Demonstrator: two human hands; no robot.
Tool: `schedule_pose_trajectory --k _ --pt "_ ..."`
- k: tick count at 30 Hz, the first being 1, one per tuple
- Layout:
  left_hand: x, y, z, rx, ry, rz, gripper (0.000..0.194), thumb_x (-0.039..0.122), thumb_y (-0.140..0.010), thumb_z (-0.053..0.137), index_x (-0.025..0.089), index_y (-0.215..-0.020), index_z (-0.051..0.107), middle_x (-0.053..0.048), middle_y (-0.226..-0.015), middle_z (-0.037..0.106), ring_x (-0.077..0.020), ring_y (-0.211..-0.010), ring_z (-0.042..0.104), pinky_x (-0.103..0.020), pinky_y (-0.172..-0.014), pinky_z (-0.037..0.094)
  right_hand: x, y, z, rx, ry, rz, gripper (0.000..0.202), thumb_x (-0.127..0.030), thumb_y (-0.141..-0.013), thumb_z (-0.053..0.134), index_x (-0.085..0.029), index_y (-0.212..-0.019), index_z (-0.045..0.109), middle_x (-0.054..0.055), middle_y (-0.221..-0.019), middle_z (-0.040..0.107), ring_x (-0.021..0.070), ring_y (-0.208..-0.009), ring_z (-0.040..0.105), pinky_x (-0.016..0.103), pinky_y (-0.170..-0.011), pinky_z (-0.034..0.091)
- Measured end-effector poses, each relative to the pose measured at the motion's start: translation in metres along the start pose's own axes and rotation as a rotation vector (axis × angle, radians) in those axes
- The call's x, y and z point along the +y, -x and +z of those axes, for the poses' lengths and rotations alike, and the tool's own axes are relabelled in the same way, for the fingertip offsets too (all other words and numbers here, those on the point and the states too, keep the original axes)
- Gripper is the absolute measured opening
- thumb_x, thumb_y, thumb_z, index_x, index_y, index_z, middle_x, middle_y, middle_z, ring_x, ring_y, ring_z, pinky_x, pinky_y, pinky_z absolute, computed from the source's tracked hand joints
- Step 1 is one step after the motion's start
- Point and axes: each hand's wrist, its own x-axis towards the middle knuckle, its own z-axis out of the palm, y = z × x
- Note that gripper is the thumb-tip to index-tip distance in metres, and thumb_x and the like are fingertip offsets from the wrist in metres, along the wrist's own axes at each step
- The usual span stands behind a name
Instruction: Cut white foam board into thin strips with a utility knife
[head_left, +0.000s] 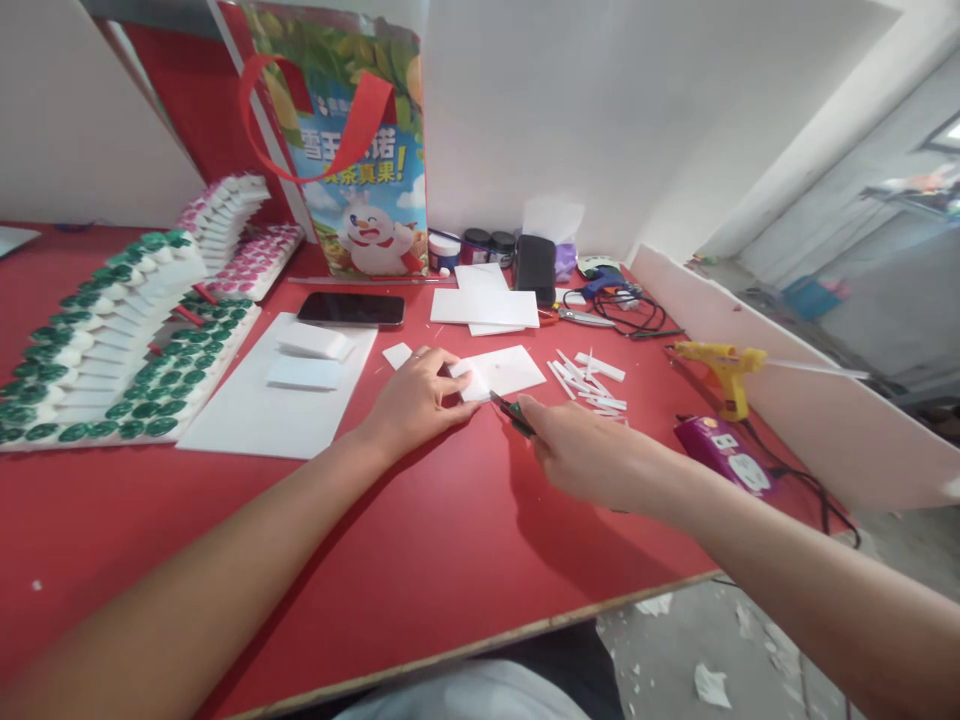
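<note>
Near the middle of the red table, my left hand (421, 398) presses its fingertips on a small white piece (471, 381). This piece overlaps the left end of a white rectangular board (510, 370). My right hand (574, 440) is closed around a dark cutter (514, 412), whose blade tip points left at the small piece's right edge. Whether the tip touches it is too small to tell. Thin white strips (589, 383) lie in a loose pile to the right of the board.
A white sheet (277, 400) with folded pieces and a phone (350, 309) are left of centre, beside a green-dotted model (135, 340). A gift bag (360, 150) stands behind. Scissors (585, 317), a yellow glue gun (724, 372) and a purple box (721, 455) lie to the right.
</note>
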Motion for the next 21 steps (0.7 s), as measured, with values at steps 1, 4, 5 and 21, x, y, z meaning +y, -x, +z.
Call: schedule_pose_trajectory --k 1,4,5,21 --pt "0.000 0.000 0.000 0.002 -0.002 0.001 0.026 0.039 -0.088 0.062 0.018 -0.092 0.077 -0.011 -0.103 0.064 -0.0241 -0.095 0.058 -0.039 -0.083 0.050 0.002 0.000 0.003 0.008 -0.001 -0.006 0.037 -0.010 -0.084 0.043 -0.013 -0.119 0.054 0.013 -0.086 0.067 0.0196 -0.060 0.060 0.028 -0.053 0.031" --pt "-0.001 0.001 0.001 0.000 0.004 -0.008 0.025 0.039 -0.087 0.063 0.019 -0.091 0.077 -0.011 -0.104 0.064 -0.0243 -0.097 0.058 -0.040 -0.084 0.050 0.005 0.002 0.011 0.020 -0.006 -0.017 0.042 -0.010 -0.084 0.044 -0.012 -0.124 0.053 0.012 -0.083 0.066 0.0211 -0.062 0.059 0.028 -0.051 0.028" --pt "0.000 0.001 0.002 -0.001 0.009 -0.013 0.024 0.039 -0.087 0.063 0.019 -0.091 0.077 -0.011 -0.104 0.064 -0.0246 -0.097 0.058 -0.040 -0.084 0.051 0.005 0.003 0.012 0.022 -0.005 -0.018 0.044 -0.009 -0.083 0.044 -0.012 -0.126 0.052 0.012 -0.082 0.066 0.0213 -0.063 0.059 0.028 -0.051 0.028" --pt "0.013 0.005 -0.029 0.267 0.258 -0.056 0.060 0.038 -0.083 0.073 0.025 -0.138 0.053 -0.008 -0.135 0.062 -0.0247 -0.124 0.058 -0.044 -0.110 0.043 0.020 -0.048 -0.002 0.361 -1.554 -0.027 0.024 -0.030 -0.083 0.067 -0.019 -0.077 0.047 -0.002 -0.065 0.059 0.0047 -0.042 0.041 0.018 -0.039 0.032"
